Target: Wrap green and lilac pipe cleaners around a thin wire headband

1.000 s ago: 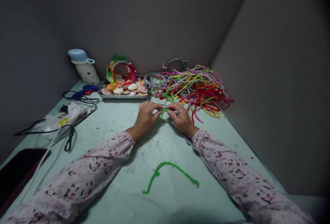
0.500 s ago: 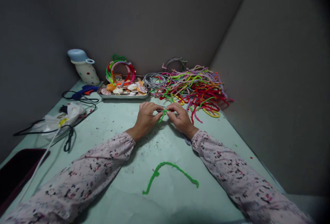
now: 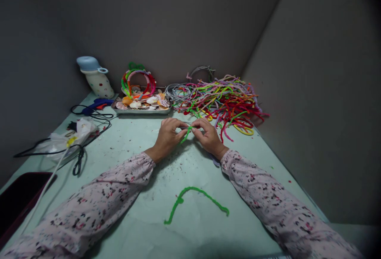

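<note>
Over the middle of the table, my left hand [image 3: 169,136] pinches a light green fuzzy stem [image 3: 186,135] between thumb and forefinger. My right hand [image 3: 208,136] grips the same stem from the other side, its fingertips almost touching those of my left. A thin grey wire shows behind the fingertips; how the stem sits on it is too small to tell. Nearer to me, a bent dark green fuzzy stem [image 3: 195,188] lies on the table.
A shell tray [image 3: 143,112] with colourful rings stands behind my left hand. Grey wire coils [image 3: 178,92] and a heap of fuzzy stems [image 3: 229,96] lie at the back right. A bottle [image 3: 98,82], cables and a plastic bag [image 3: 85,128] are at the left.
Both hands keep their pinch at nearly the same spot. The green stem's loose end hangs slightly differently, a little further to the left. The view has shifted slightly.
</note>
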Tool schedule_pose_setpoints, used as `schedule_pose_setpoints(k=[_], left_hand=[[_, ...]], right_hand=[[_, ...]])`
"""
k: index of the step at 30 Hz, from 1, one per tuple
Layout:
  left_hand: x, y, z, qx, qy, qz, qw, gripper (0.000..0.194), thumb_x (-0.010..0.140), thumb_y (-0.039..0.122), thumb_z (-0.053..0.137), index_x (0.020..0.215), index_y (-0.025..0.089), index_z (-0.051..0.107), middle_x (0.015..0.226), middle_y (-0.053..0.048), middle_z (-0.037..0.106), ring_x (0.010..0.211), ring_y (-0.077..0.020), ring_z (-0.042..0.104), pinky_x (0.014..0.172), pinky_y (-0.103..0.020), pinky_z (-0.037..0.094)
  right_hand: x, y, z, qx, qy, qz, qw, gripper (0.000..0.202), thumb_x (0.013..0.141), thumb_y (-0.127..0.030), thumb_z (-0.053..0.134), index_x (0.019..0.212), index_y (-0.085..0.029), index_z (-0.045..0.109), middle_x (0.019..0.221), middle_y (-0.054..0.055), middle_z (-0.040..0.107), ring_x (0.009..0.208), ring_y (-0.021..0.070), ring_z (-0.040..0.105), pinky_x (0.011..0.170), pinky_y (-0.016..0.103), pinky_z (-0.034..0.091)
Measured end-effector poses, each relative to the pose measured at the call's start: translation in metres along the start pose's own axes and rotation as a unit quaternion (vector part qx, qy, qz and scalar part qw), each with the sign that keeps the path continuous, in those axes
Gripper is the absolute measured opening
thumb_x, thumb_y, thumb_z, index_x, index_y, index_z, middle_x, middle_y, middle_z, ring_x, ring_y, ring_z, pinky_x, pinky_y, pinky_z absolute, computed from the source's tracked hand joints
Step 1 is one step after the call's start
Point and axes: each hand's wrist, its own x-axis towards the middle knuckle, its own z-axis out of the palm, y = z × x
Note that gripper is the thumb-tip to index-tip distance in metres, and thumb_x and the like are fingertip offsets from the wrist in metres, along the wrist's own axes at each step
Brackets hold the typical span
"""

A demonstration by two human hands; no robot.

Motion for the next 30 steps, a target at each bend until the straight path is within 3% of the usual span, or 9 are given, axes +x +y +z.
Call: schedule_pose_setpoints(k=[19,30], left_hand=[[0.0007,-0.0056,0.0053,-0.053,0.005,-0.031,0.998,0.010,0.081,0.029,0.068,0.083,0.020,0.072,0.080,-0.001,0.071,0.080,-0.0180,0.062,0.085,-0.033,0.044],[-0.0002,0.0012,0.0010,-0.077,0.001,-0.049,0.996,0.022,0.084,0.041,0.064,0.081,0.019,0.070,0.078,-0.001,0.070,0.077,-0.0168,0.061,0.080,-0.031,0.043]], right_hand=[[-0.0003,0.0036,0.0007,0.002,0.003,-0.015,1.000,0.006,0.090,-0.025,0.056,0.088,-0.021,0.060,0.086,0.005,0.061,0.087,0.0214,0.054,0.083,0.039,0.042],[-0.0002,0.0023,0.0002,-0.004,-0.005,-0.018,1.000,0.007,0.090,-0.026,0.055,0.089,-0.022,0.060,0.087,0.004,0.062,0.088,0.0220,0.054,0.084,0.040,0.043]])
